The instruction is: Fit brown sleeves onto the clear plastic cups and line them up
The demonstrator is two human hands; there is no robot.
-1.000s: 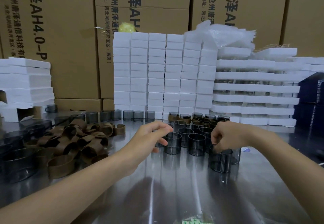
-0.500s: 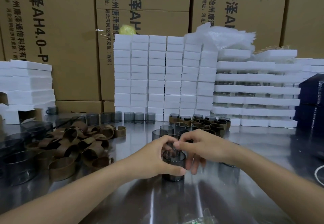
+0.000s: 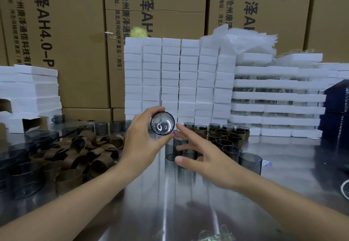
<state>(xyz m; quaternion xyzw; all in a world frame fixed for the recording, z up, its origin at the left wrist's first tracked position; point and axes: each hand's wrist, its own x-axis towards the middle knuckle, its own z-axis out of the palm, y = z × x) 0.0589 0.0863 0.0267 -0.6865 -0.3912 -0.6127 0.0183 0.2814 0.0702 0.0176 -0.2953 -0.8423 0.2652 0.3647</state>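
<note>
While sideways in the left hand [image 3: 140,144], a bare, smoky clear cup [image 3: 162,123].

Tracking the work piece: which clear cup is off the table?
The clear cup gripped by the left hand, held in the air and tipped so one round end faces the camera. The other cups stand upright on the table.

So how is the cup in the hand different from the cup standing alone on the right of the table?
The held cup is up in the air, gripped by the left hand; the lone cup rests on the table. The held cup is tipped sideways, one round end facing the camera; the lone cup stands upright. Both are clear, greyish and wear no brown sleeve.
</note>
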